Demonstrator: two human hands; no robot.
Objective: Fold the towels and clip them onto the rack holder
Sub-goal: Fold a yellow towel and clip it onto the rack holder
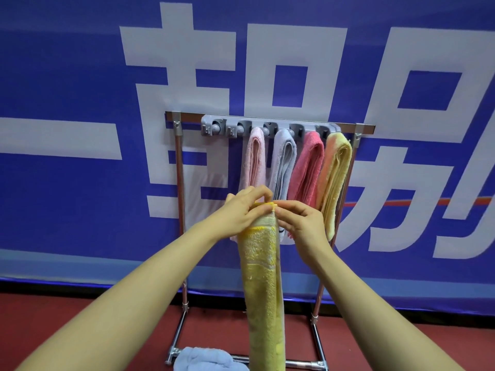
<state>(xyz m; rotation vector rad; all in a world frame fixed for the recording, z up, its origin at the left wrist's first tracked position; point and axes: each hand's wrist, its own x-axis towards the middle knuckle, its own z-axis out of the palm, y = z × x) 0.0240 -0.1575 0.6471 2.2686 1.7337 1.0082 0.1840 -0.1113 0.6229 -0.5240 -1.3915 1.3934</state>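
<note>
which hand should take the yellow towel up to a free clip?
Probably left. The left hand grips the folded top of the yellow towel, while the right hand only pinches its corner. The free clips are at the left end of the holder, on the left hand's side.

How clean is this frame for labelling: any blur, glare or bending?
Head view: even light, no harsh glare; the rack holder bar bows from wide-angle distortion; both hands and the yellow towel look slightly soft.
</note>
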